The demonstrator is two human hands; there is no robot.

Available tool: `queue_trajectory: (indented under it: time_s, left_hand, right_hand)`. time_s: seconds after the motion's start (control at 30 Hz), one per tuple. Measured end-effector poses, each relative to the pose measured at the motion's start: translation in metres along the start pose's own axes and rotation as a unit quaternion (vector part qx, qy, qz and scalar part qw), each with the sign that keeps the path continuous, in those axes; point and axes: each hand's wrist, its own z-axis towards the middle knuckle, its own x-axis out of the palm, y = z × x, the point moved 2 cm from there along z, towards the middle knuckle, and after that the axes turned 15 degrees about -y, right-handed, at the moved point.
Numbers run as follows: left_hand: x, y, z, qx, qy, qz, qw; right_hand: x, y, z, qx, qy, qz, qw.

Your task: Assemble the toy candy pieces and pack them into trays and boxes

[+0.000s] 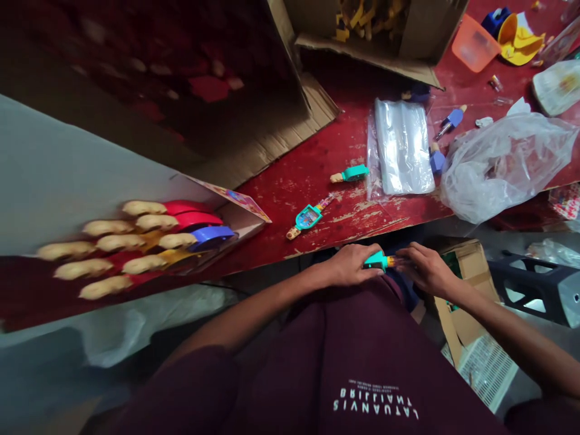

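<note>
My left hand [356, 264] is closed around a teal toy piece [375, 261] over my lap, just off the table's front edge. From the piece's right end sticks a short yellow-and-orange part [390, 261]. My right hand [419, 266] is pinched at the outer end of that part; the fingertips hide what exactly they grip. On the red table [281, 181] lies a teal toy [308, 219] with a picture face, a tan figure at one end and a clear tube at the other. Behind it rests a second teal toy [354, 174] with a tan end.
At left stands a box [247, 226] of tan-ended toys in several colours. Large cardboard boxes [312, 115] stand behind. Clear plastic sleeves [405, 148], a plastic bag [502, 163], purple toys [453, 119] and an orange bin [475, 43] lie right. A dark stool [539, 290] stands lower right.
</note>
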Motion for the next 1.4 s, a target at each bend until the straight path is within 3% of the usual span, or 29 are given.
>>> queue_trajectory:
  time_s: [0.03,0.17,0.2,0.27,0.33,0.4,0.43,0.47,0.53,0.6,0.67,0.73,0.8,0.83,0.9,1.0,1.07,1.17,1.23,1.3,1.33,1.4]
  left_hand:
    - [-0.001,-0.002,-0.001,0.01,0.0,0.016,1.0]
    - [-0.002,-0.011,-0.004,0.042,0.001,0.076,0.996]
    - [-0.002,-0.011,-0.004,0.039,0.003,0.065,0.997]
    - [-0.003,-0.007,-0.002,0.014,0.006,0.021,1.0]
    - [-0.006,-0.001,0.0,-0.019,0.015,-0.028,0.999]
    - [-0.008,0.0,0.0,-0.029,0.019,-0.052,0.998]
    - [-0.009,-0.001,-0.001,-0.019,0.017,-0.048,0.999]
    - [-0.01,-0.003,-0.002,-0.001,0.011,-0.03,0.999]
    - [-0.008,-0.009,-0.004,0.048,-0.005,0.038,0.998]
    - [-0.005,-0.013,-0.006,0.092,-0.012,0.104,0.99]
    - [-0.002,-0.012,-0.004,0.107,-0.007,0.127,0.986]
    - [0.0,-0.005,0.0,0.082,0.003,0.1,0.992]
    - [-0.001,0.002,0.003,0.032,0.005,0.044,0.999]
    - [-0.002,0.005,0.004,0.01,0.006,0.011,1.0]
    - [-0.006,0.005,0.004,-0.009,0.017,-0.047,0.999]
    - [-0.013,-0.006,0.001,0.013,0.037,-0.067,0.997]
    - [-0.018,-0.016,-0.003,0.039,0.039,-0.026,0.998]
    - [-0.02,-0.027,-0.008,0.09,0.039,0.084,0.992]
    - [-0.019,-0.028,-0.009,0.119,0.042,0.15,0.981]
    - [-0.016,-0.025,-0.007,0.134,0.047,0.181,0.973]
    - [-0.015,-0.021,-0.006,0.135,0.048,0.179,0.973]
    - [-0.015,-0.012,-0.003,0.117,0.039,0.142,0.982]
  right_hand:
    - [0.001,0.0,0.001,0.017,0.01,0.006,1.0]
    - [0.01,-0.007,0.0,0.224,0.09,0.05,0.969]
    - [0.011,-0.008,0.0,0.241,0.103,0.046,0.964]
    - [0.011,-0.008,0.002,0.179,0.094,0.008,0.979]
    - [0.007,-0.004,0.004,0.037,0.049,-0.044,0.997]
    - [0.004,0.001,0.004,-0.078,0.019,-0.063,0.995]
    - [0.003,0.002,0.003,-0.094,0.02,-0.055,0.994]
    - [0.004,0.002,0.002,-0.074,0.03,-0.038,0.996]
    - [0.009,-0.001,-0.001,0.054,0.061,0.024,0.996]
    - [0.017,-0.007,-0.005,0.231,0.11,0.096,0.962]
    - [0.023,-0.012,-0.007,0.327,0.146,0.128,0.925]
    - [0.022,-0.015,-0.005,0.275,0.124,0.091,0.949]
    - [0.017,-0.014,0.0,0.107,0.062,0.003,0.992]
    - [0.014,-0.013,0.001,0.013,0.037,-0.043,0.998]
    - [0.009,-0.009,0.0,-0.135,0.02,-0.108,0.985]
    - [0.007,-0.002,-0.006,-0.216,0.03,-0.125,0.968]
    - [0.009,0.003,-0.009,-0.18,0.034,-0.084,0.979]
    - [0.016,0.007,-0.009,0.028,0.057,0.036,0.997]
    - [0.022,0.006,-0.008,0.214,0.102,0.123,0.964]
    - [0.027,0.003,-0.006,0.342,0.151,0.173,0.911]
    - [0.028,0.002,-0.004,0.363,0.165,0.18,0.899]
    - [0.025,0.0,0.002,0.317,0.151,0.154,0.924]
